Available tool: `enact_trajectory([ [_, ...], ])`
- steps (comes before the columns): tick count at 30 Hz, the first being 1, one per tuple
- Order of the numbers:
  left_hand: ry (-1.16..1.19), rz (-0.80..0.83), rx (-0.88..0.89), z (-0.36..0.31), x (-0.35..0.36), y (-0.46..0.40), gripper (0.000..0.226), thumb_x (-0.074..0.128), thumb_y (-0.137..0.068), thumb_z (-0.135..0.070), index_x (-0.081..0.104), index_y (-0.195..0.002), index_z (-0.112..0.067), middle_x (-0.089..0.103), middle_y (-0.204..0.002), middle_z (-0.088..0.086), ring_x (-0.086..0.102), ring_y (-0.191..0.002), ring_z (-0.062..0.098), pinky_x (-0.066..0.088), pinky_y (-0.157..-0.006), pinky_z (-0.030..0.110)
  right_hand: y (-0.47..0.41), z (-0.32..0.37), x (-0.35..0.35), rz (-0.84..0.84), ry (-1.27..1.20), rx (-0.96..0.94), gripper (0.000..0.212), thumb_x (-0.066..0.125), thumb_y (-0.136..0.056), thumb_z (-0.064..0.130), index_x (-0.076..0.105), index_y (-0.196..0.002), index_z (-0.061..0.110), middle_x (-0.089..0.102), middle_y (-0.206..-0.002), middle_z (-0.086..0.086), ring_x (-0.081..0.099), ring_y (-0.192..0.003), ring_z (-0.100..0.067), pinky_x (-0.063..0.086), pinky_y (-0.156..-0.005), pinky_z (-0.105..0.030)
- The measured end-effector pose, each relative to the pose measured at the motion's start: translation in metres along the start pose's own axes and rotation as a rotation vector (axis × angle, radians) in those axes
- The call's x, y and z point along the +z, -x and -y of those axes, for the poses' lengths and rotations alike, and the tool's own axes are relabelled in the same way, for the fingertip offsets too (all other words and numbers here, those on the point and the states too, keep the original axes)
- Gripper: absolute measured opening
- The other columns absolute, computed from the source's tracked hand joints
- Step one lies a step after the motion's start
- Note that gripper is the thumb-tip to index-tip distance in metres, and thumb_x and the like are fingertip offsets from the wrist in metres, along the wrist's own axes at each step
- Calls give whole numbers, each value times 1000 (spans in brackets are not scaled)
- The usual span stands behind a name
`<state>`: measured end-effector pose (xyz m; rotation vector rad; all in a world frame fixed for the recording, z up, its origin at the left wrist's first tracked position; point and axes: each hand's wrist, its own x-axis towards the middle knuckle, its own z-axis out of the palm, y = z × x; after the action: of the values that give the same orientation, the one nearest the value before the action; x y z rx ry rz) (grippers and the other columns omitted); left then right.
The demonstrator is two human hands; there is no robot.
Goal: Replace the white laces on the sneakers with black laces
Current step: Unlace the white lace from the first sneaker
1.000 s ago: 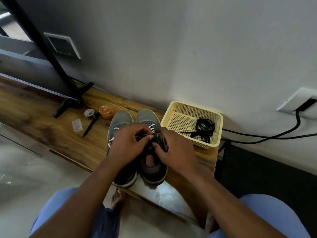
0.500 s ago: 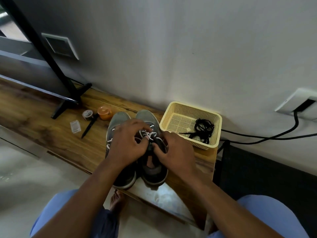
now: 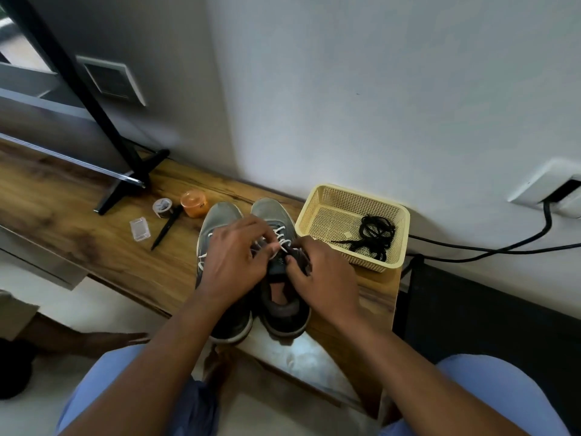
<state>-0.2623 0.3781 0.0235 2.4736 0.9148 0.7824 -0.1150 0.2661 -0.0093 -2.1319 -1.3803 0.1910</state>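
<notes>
sneakers (image 3: 251, 269) side by side on wooden shelf (image 3: 78, 228) | left hand (image 3: 232, 262), right hand (image 3: 323, 278) pinching white laces (image 3: 283, 242) on right shoe | black laces (image 3: 374, 236) in yellow basket (image 3: 320, 215) at 2 o'clock

Both forearms reach forward from the bottom of the view and converge, the hands close together, backs up. The left hand (image 3: 234, 265) has its fingers curled downward, fingertips apparently pinching something thin. The right hand (image 3: 323, 278) is also curled, thumb tucked inward toward the left hand's fingertips.
</notes>
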Motion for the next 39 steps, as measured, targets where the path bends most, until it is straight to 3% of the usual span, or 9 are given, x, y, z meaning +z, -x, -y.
enact_trajectory([
  [2, -17, -86, -95, 2, 0, -1, 13, 78, -87, -24, 67, -86, -30, 66, -93, -19, 57, -77, -5, 48, -72, 27, 0, 1, 0, -7, 14, 6, 32, 52, -93, 51, 61, -114, 29, 68, -104, 5, 65, -97, -25, 52, -68, -38],
  [7, -38, -262, -359, 7, -3, -3, 11, 71, -91, -25, 62, -87, -30, 64, -90, -19, 58, -83, 4, 41, -78, 34, -1, -2, 0, -13, 0, 31, 36, 49, -90, 52, 62, -112, 27, 67, -101, 5, 65, -95, -24, 54, -70, -39],
  [12, 22, -40, -85, 1, -5, -1, 18, 73, -87, -35, 75, -105, -32, 69, -113, -18, 59, -112, 7, 46, -103, 47, -1, -3, 0, -49, -37, 39, 36, 52, -88, 54, 66, -110, 30, 70, -99, 6, 67, -92, -23, 52, -67, -36],
  [15, -49, 86, 19, -6, -3, 1, 19, 75, -82, -45, 78, -96, -32, 70, -109, -17, 62, -115, 15, 44, -101, 54, -1, -2, 0, -46, -44, 21, 41, 49, -89, 61, 66, -110, 30, 70, -98, 6, 67, -90, -22, 51, -65, -36],
  [23, -66, 123, 13, -10, -2, 1, 12, 82, -85, -28, 72, -91, -28, 66, -104, -17, 63, -103, 14, 46, -96, 53, -1, -1, -1, -21, 5, 12, 38, 49, -90, 56, 63, -112, 27, 69, -100, 4, 66, -94, -24, 54, -69, -40],
  [28, 53, -59, -120, -8, -1, 0, 14, 71, -92, -11, 63, -93, -22, 64, -98, -12, 63, -87, 11, 55, -82, 50, -1, 1, 0, -30, 12, 8, 35, 52, -91, 51, 63, -113, 27, 70, -101, 3, 67, -94, -26, 55, -70, -40],
  [33, 16, -140, -197, -12, 3, 1, 16, 72, -90, -14, 62, -91, -27, 65, -93, -15, 60, -87, 11, 52, -86, 52, -1, 1, 0, -39, -13, 8, 34, 52, -90, 51, 63, -112, 28, 70, -100, 5, 66, -92, -23, 54, -69, -39],
  [36, 30, -37, -68, -13, 1, 2, 10, 74, -85, -26, 69, -93, -28, 67, -95, -18, 59, -97, 10, 48, -95, 53, 0, -3, -1, -74, -33, 19, 30, 57, -91, 51, 66, -111, 29, 71, -97, 6, 67, -90, -22, 52, -66, -36],
  [39, -35, 104, 10, -15, 0, 2, 17, 76, -84, -37, 71, -98, -30, 68, -99, -18, 62, -103, 13, 45, -99, 51, 1, -1, -2, -70, -31, 3, 38, 51, -92, 59, 65, -106, 27, 70, -91, 4, 67, -85, -23, 53, -64, -39],
])
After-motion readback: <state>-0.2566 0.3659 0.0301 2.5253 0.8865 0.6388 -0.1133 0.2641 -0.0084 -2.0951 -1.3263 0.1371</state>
